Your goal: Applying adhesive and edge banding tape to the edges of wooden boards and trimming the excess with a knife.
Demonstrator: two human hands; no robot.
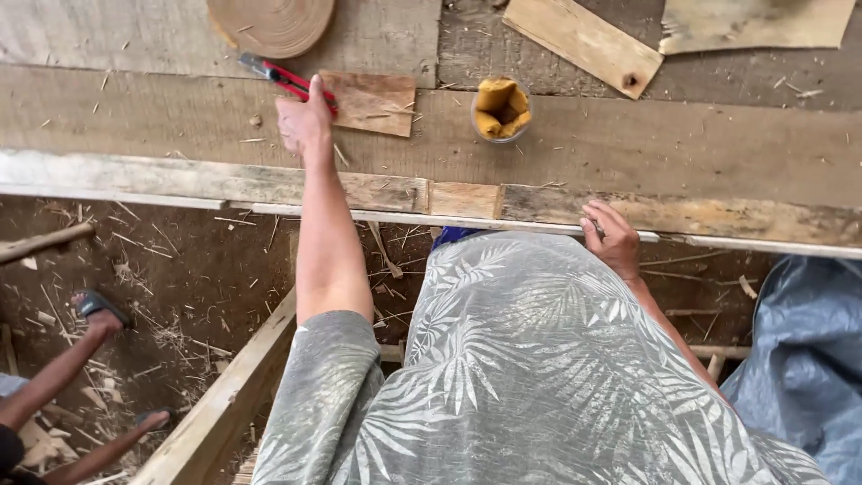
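My left hand (303,121) reaches out over the wooden bench (628,144), fingers closing on a red-and-black utility knife (278,76) that lies beside a small brown wood piece (373,101). My right hand (612,236) rests on the near edge of the bench, fingers curled over a thin pale strip (404,217) that runs along that edge. My leaf-patterned grey shirt fills the lower middle of the view.
A clear cup of yellow-brown pieces (501,110) stands mid-bench. A coiled roll of veneer strip (269,22) and a plank (584,42) lie at the back. Another person's sandalled feet (94,310) rest on the shaving-strewn dirt floor at left. Blue-grey sheeting (808,350) hangs right.
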